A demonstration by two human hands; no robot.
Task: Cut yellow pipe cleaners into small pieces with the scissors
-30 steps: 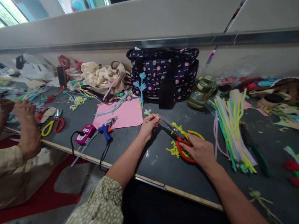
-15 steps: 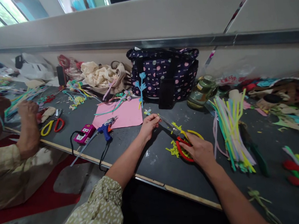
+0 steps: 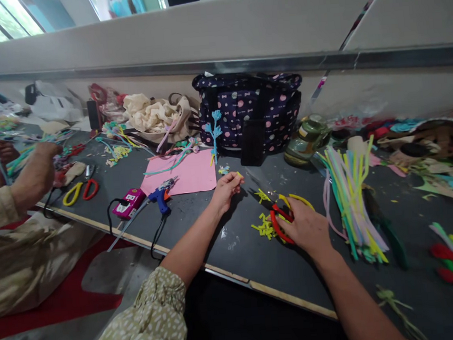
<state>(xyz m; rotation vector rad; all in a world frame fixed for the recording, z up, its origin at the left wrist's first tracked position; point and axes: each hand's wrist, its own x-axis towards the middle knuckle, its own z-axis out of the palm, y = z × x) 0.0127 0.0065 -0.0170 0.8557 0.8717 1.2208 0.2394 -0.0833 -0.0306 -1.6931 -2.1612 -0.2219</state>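
Note:
My left hand (image 3: 227, 191) pinches a small yellow piece (image 3: 239, 174) between thumb and fingertips, just above the dark table. Most of that piece is hidden by the fingers. In my right hand (image 3: 307, 226) is a pair of scissors (image 3: 280, 211) with one red and one yellow handle loop. Their blades point toward my left hand, apart from it and blurred. Beneath the scissors lies a pile of short yellow pipe cleaner snippets (image 3: 263, 226). Behind my left hand a blue pipe cleaner flower stem (image 3: 213, 131) stands up against the patterned bag.
A pink sheet (image 3: 187, 176), a blue glue gun (image 3: 159, 197) and a magenta power strip (image 3: 130, 202) lie to the left. Bundled pipe cleaners (image 3: 352, 201) and a green jar (image 3: 307, 139) are on the right. A co-worker's hands (image 3: 38, 168) work at far left.
The scissors have shifted slightly right, away from my left hand, and the blades look wider apart. My left hand has barely moved. The co-worker's near hand has risen and moved.

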